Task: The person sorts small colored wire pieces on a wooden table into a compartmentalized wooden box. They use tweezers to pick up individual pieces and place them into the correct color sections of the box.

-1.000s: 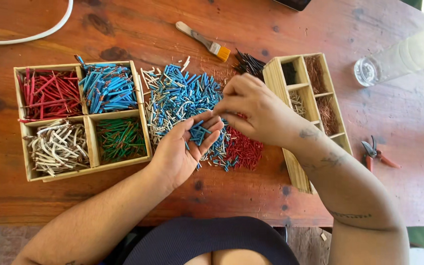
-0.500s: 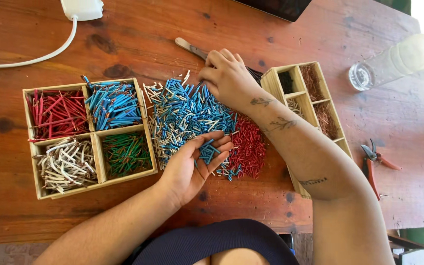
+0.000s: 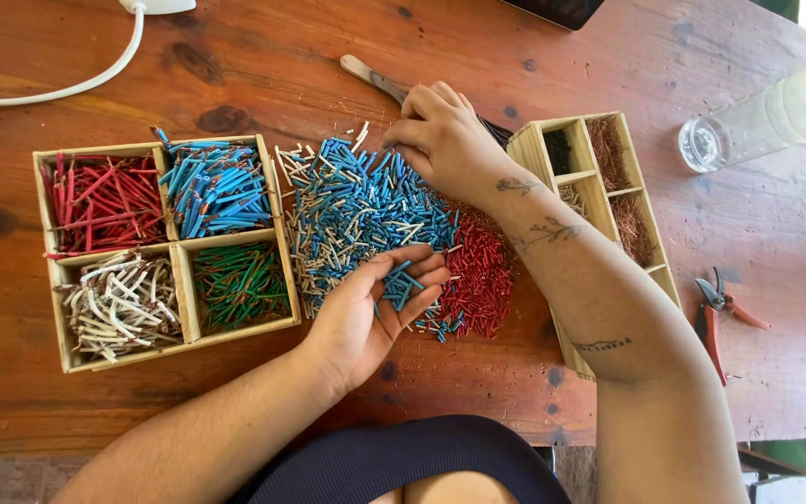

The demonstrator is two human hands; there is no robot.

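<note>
A loose pile of short blue, white and red wire pieces [image 3: 366,205] lies mid-table. My left hand [image 3: 375,308] is palm up at the pile's near edge, cupping several blue pieces [image 3: 398,287]. My right hand [image 3: 440,140] reaches over the far side of the pile, fingers pinched down among the blue pieces; what it grips is hidden. A red patch of pieces [image 3: 478,280] lies under my right forearm.
A four-part wooden tray [image 3: 172,245] at left holds red, blue, white and green pieces. A second divided wooden box [image 3: 599,173] stands at right. Further right lie red-handled cutters [image 3: 715,313] and a glass bottle [image 3: 748,126]. A white cable [image 3: 67,89] and a brush handle [image 3: 370,77] lie behind.
My right hand has moved from above my left palm out to the far side of the pile. My left hand stays cupped with blue pieces. The view shifted slightly.
</note>
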